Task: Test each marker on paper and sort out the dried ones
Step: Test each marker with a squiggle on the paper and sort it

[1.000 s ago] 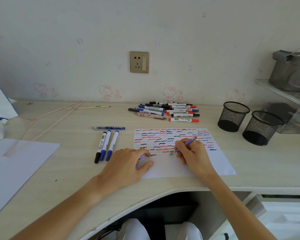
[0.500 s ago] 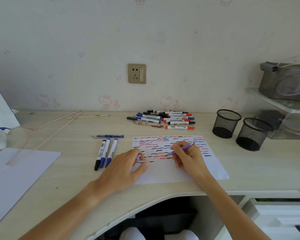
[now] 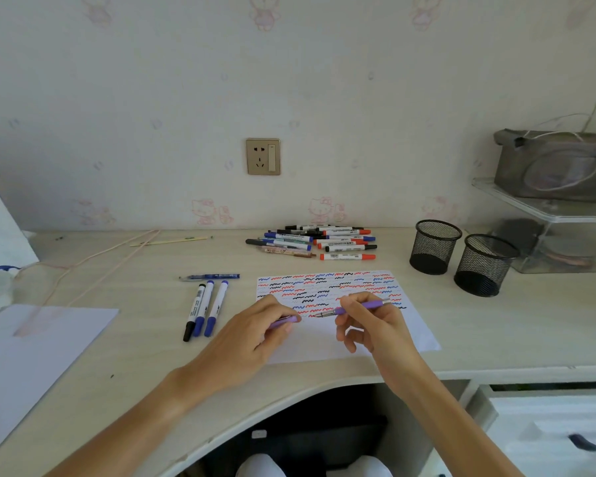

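Desk [image 3: 461,325]: pale wood-grain top, matt and smooth. Paper sheet [image 3: 327,346]: thin, matt white; markers in the pile [image 3: 313,243] and the purple pen [image 3: 362,307] look like smooth plastic with a slight sheen. Two pen cups [image 3: 435,247]: black wire mesh, matt; shelf [image 3: 544,215] at right is clear glossy plastic; wall socket [image 3: 263,156] has a brushed, gold-toned faceplate.

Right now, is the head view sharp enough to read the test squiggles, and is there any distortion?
Head view: squiggles on the test paper read clearly; soft even light, no glare; purple pen sharp; wide-angle bending curves the desk edge and the corners.
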